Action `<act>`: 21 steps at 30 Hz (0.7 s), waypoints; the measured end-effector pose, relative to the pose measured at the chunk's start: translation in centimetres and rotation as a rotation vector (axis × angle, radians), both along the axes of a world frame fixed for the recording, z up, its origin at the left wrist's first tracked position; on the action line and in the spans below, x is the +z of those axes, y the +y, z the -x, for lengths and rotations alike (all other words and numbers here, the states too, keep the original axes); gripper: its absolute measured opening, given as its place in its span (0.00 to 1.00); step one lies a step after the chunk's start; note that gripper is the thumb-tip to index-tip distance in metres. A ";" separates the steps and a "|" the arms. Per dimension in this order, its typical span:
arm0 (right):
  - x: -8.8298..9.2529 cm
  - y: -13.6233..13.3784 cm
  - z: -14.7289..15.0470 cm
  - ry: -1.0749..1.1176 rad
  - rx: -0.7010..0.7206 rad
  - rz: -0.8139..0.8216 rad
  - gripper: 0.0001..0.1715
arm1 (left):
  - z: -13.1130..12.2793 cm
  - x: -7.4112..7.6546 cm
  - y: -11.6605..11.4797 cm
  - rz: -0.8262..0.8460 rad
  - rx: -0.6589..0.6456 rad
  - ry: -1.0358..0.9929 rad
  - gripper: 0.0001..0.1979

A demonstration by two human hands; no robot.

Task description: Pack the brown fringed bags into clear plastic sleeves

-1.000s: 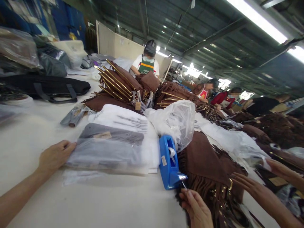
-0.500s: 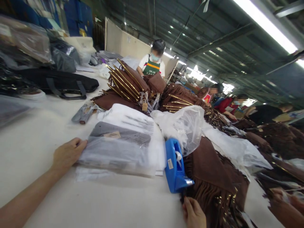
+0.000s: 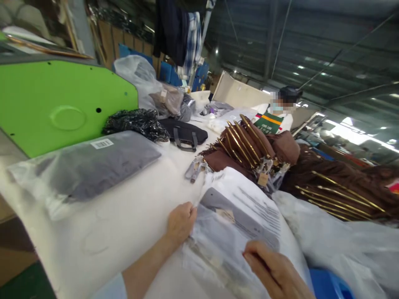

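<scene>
A clear plastic bag [image 3: 215, 226] with a flat grey item and a small tan tag inside lies on a stack of printed white plastic bags [image 3: 262, 199]. My left hand [image 3: 182, 222] is closed on the left edge of this clear bag, thumb against the curled fingers. Above its right part is my right hand [image 3: 274, 265], with thumb and forefinger brought together. Whatever sits between those fingertips is too small to make out. Part of a blue tape dispenser [image 3: 330, 284] shows at the bottom edge, beside my right hand.
A packed grey bag with a barcode label [image 3: 124, 162] lies at left before a green machine panel [image 3: 62, 104]. Behind are a black bag with handles [image 3: 183, 135] and piled brown fringed bags [image 3: 240, 145]. A co-worker in a green apron [image 3: 268, 123] stands beyond.
The view has swung left, bringing the green panel into sight. My right hand has moved from beside the tape dispenser to over the clear bag. My left hand keeps its hold on the bag's edge.
</scene>
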State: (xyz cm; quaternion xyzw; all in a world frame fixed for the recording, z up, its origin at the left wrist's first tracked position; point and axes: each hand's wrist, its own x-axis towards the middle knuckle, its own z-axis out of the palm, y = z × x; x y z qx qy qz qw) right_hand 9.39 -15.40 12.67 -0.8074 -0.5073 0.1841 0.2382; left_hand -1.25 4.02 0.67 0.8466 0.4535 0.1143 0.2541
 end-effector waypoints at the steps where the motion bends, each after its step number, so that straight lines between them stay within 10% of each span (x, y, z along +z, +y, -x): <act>1: 0.6 2.4 -0.4 -0.021 0.136 0.099 0.16 | 0.0 0.0 -0.1 0.004 -0.007 -0.009 0.11; 9: -2.2 13.2 -3.0 -0.206 0.300 0.404 0.08 | -0.3 0.0 -0.3 0.026 -0.022 -0.026 0.10; 16: -4.8 14.6 -5.3 -0.133 -0.046 0.520 0.17 | -0.4 0.2 -0.2 0.027 -0.030 -0.017 0.09; 21: -3.8 13.1 -6.6 0.064 -0.037 0.474 0.11 | -0.3 0.2 -0.3 0.014 -0.028 -0.016 0.09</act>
